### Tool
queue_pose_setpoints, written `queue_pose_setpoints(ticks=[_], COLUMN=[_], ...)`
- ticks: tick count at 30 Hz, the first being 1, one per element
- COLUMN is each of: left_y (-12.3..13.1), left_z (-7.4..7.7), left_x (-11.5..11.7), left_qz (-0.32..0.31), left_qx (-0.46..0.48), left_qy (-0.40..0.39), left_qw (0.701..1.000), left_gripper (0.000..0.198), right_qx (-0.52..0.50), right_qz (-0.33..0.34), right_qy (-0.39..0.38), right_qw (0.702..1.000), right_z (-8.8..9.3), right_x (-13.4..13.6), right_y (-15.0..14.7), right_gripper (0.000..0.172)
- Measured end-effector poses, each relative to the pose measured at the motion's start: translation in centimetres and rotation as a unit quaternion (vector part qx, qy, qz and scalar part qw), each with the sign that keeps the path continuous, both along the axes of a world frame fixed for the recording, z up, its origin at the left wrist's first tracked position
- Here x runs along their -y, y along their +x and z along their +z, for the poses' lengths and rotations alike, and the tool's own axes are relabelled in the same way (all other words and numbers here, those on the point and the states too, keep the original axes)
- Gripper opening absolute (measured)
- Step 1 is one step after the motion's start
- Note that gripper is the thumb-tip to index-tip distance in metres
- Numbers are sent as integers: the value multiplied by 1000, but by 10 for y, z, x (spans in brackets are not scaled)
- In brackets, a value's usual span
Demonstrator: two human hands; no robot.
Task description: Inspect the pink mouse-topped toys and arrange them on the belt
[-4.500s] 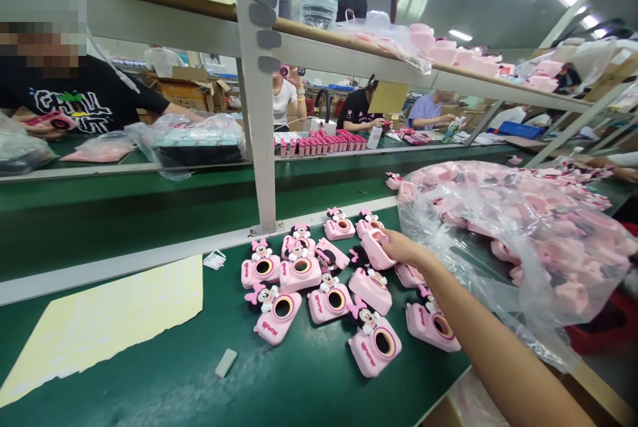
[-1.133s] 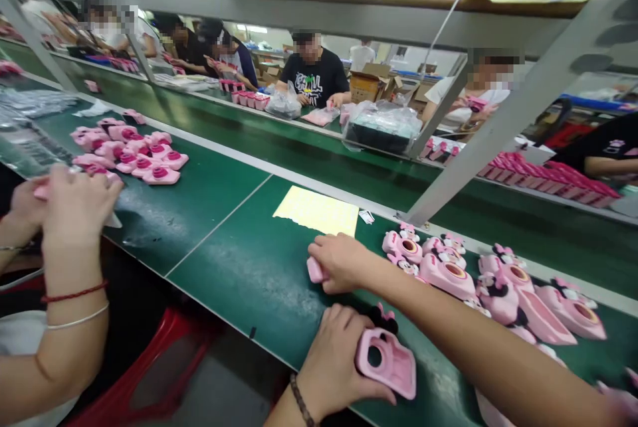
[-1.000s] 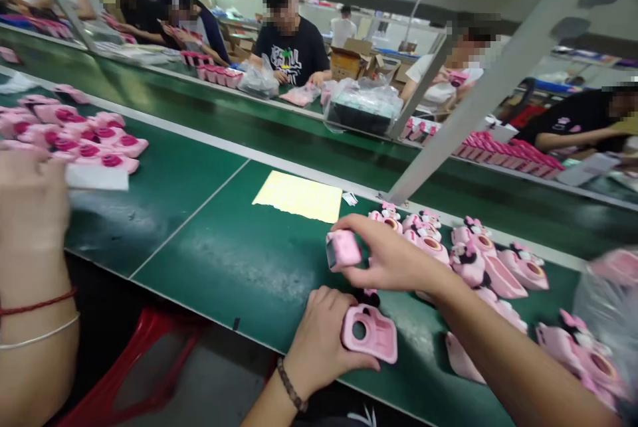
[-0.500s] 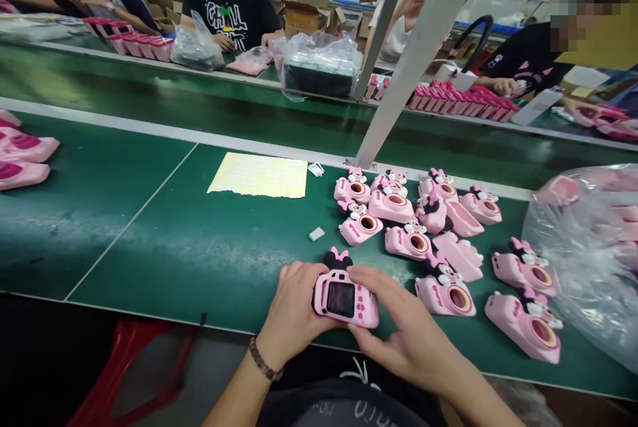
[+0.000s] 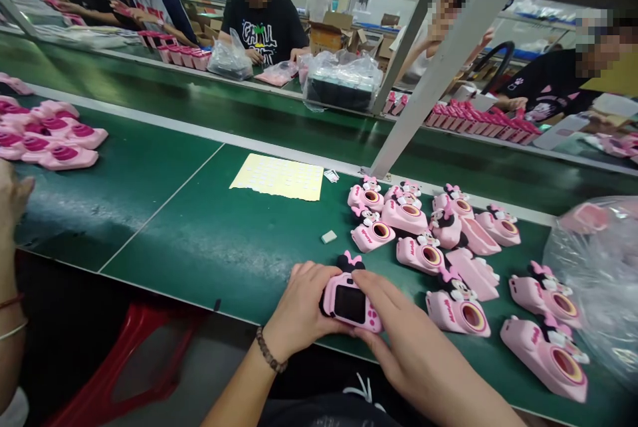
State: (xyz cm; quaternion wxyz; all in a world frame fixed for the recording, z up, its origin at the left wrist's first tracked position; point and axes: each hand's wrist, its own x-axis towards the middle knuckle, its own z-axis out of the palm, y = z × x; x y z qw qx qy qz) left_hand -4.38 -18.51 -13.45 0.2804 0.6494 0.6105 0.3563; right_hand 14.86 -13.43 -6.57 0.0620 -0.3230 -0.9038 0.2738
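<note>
Pink plastic in hand: a pink Minnie Mouse toy camera (image 5: 349, 301), its dark rear screen (image 5: 349, 304) facing up and its bow-topped head pointing away from the person.
Hands: together, the left hand (image 5: 299, 304) clamped on the camera's left side and the right hand (image 5: 403, 327) laid across its right side, fingers pressing on the casing.
Left wrist: a beaded bracelet (image 5: 269, 349).
Camera's place: held low over the near edge of the green conveyor belt (image 5: 164, 228).
Just beyond: a small white block (image 5: 328, 236) on the belt and a cream sheet of small stickers (image 5: 276, 176) farther left.
To the right: loose finished-looking cameras (image 5: 413, 254) in a cluster, among them separate pink casing halves (image 5: 471, 273).
Far right: a clear plastic bag (image 5: 598, 281) of pink pieces.
Next along the belt: a co-worker's hand (image 5: 12, 201) at the left edge, beside a heap of pink cameras (image 5: 50, 138).
Below: a red plastic stool (image 5: 124, 367).
</note>
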Motion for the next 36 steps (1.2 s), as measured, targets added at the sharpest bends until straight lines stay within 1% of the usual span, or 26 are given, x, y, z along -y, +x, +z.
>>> queue_pose_setpoints(ticks=[3, 5, 7, 9, 11, 13, 16, 20, 22, 25, 28, 30, 32, 36], left_y=[0, 1, 3, 4, 3, 2, -1, -4, -4, -4, -2, -1, 1, 6], left_z=[-2, -2, -2, -2, -2, -3, -5, -6, -6, -4, -3, -3, -4, -4], left_x=[0, 0, 0, 0, 0, 0, -1, -1, -1, -1, -1, -1, 0, 1], left_qz=[2, 10, 12, 9, 5, 0, -6, -8, -8, 2, 15, 24, 31, 45], left_qx=[9, 10, 7, 5, 3, 0, 7, 21, 24, 27, 19, 11, 0, -21], left_qy=[7, 8, 5, 2, 1, -3, -5, -1, -4, -9, -6, -1, 9, 30], left_qw=[1000, 1000, 1000, 1000, 1000, 1000, 1000, 1000, 1000, 1000, 1000, 1000, 999, 998], left_gripper=[61, 63, 64, 64, 63, 61, 61, 68, 69, 70, 70, 68, 68, 64], right_qx=[16, 35, 57, 74, 85, 88, 75, 66, 71, 94, 126, 145, 158, 163], right_qz=[23, 25, 11, -7, -16, -23, -14, 10, 17, 38, 67, 78, 76, 34], right_qy=[0, -2, 2, 5, 1, 4, 43, 110, 140, 181, 204, 194, 166, 54], right_qw=[1000, 999, 998, 997, 996, 996, 996, 992, 988, 978, 969, 967, 970, 985], right_z=[6, 10, 12, 14, 15, 15, 8, -8, -13, -12, -5, 2, 9, 22], right_x=[-3, -5, -6, -7, -6, -6, -3, 2, 4, 5, 2, -2, -6, -15], right_y=[-1, 3, 7, 8, 4, -3, -9, -6, -5, -10, -19, -22, -22, -17], right_gripper=[56, 57, 57, 53, 48, 47, 55, 60, 64, 72, 72, 68, 61, 44])
